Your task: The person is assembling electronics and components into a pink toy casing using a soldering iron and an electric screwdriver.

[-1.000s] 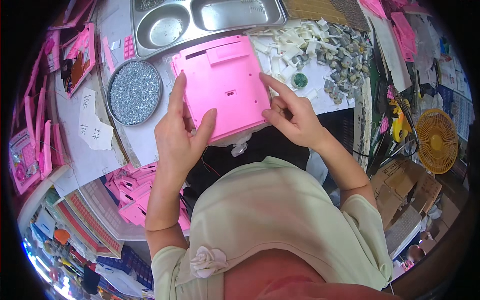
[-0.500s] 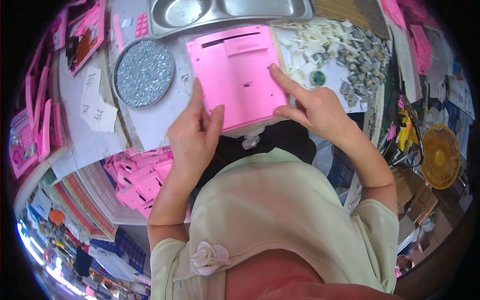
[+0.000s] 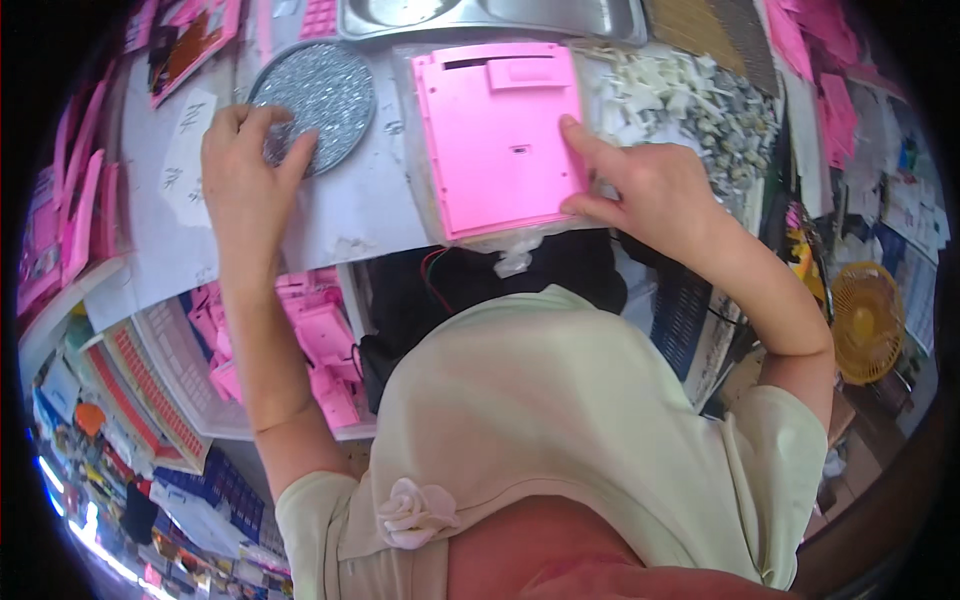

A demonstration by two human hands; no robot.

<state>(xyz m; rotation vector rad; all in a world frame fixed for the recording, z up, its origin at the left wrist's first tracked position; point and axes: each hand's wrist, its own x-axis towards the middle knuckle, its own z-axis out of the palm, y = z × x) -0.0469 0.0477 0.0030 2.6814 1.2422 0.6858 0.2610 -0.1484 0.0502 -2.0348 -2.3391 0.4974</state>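
Observation:
A flat pink plastic casing [image 3: 505,175] lies on a clear plastic-wrapped pad [image 3: 437,218] at the table's front edge. It has a dark slot and a raised block near its far end, and small holes in its face. My right hand [image 3: 650,195] grips its right edge, thumb and forefinger bent onto it. To the left, my left hand [image 3: 250,165] is at the near left rim of a round dish [image 3: 335,100] full of small shiny metal pieces, likely screws. Its thumb and fingers are apart, tips over the pieces, and nothing shows between them.
White plastic bits and small metal-grey parts [image 3: 680,110] are heaped right of the casing. A steel compartment tray [image 3: 500,25] stands behind. Pink parts [image 3: 85,200] stack at far left; more fill a white crate [image 3: 175,355] below the table. A yellow fan [image 3: 868,322] stands right.
My left hand has let go of the casing's left edge and moved left to the dish. The right hand stays on the casing. The whole view has shifted slightly.

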